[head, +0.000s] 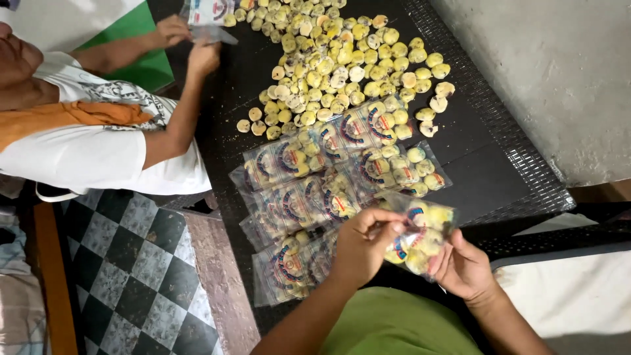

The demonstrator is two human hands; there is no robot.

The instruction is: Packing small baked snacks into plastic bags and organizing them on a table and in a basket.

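My left hand (pixel 363 244) and my right hand (pixel 465 268) together hold a clear plastic bag (pixel 420 238) filled with small round yellow sweets, just above the near edge of a dark table (pixel 486 177). My left fingers pinch the bag's top edge. The right palm cups the bag from below. Several filled, printed bags (pixel 328 177) lie in rows on the table just beyond my hands.
A large heap of loose yellow sweets (pixel 335 59) covers the far half of the table. A co-worker in a white shirt sits at left, both hands (pixel 190 43) on a bag (pixel 209 14) at the far corner. Checkered floor lies at lower left, a grey wall at right.
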